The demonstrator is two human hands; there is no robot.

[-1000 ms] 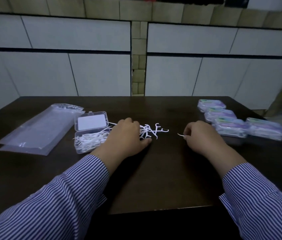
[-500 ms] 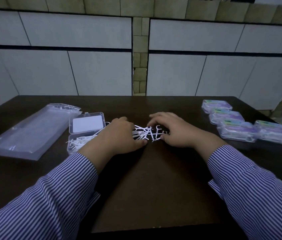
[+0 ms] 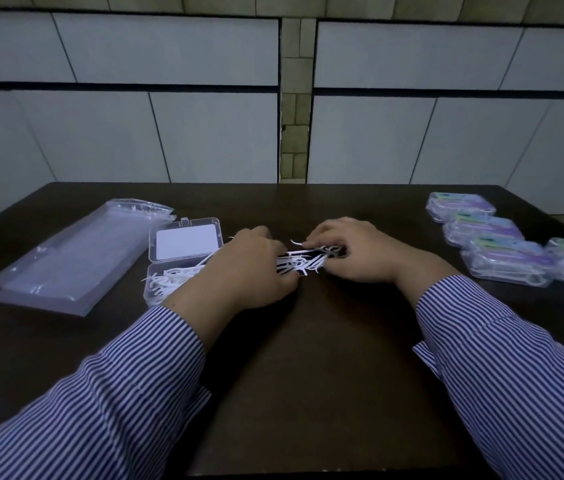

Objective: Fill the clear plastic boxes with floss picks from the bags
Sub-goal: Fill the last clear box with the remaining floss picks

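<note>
Near the tabletop's [image 3: 291, 393] left edge lie empty bags [image 3: 72, 258], then the open box [image 3: 183, 258], part-filled. My left hand [image 3: 249, 268] and right hand [image 3: 353, 251] pinch the loose floss picks [image 3: 303, 259] mid-table. Filled boxes [image 3: 502, 244] line the right edge.

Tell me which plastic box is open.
The box left of the hands: its lid stands up and picks lie inside. The four boxes on the right are closed.

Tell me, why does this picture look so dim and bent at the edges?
Head view: the room light is low, so the dark table swallows detail while the white floss picks between the hands glare brightly; the wide lens bows the wall lines; the closed boxes at right look slightly smeared.
</note>
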